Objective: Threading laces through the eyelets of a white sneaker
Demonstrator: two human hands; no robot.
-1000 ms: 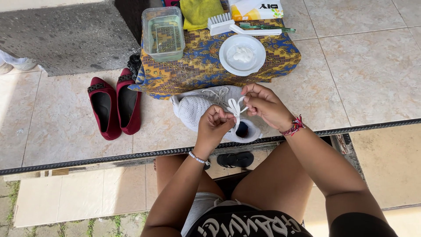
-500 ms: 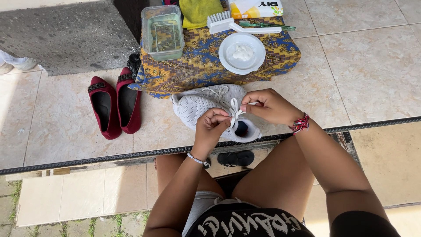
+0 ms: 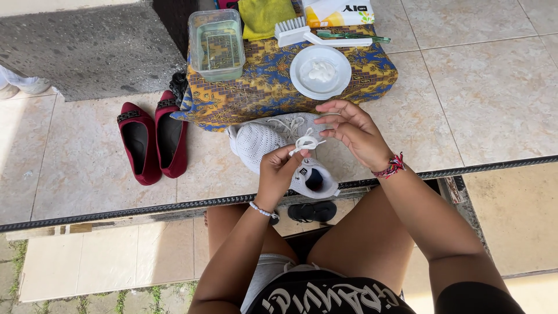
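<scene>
Since the earlier frame the right hand point(image 3: 354, 132) has let go of the white lace point(image 3: 306, 143) and drawn back a little, its grip now apart with fingers spread just beside the bow. The left hand point(image 3: 280, 172) pinches the lace, its grip clamped on it above the white sneaker point(image 3: 264, 142), which lies on the tiled floor point(image 3: 494, 87) against a low table under a patterned cloth point(image 3: 267, 87). On the cloth sit a clear tub point(image 3: 216, 43), a white dish point(image 3: 321, 72) and a brush point(image 3: 293, 30). A pair of red flats point(image 3: 152, 139) rests to the left.

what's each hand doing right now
Left hand: fingers pinched shut on the white shoelace.
Right hand: fingers open, holding nothing.
</scene>
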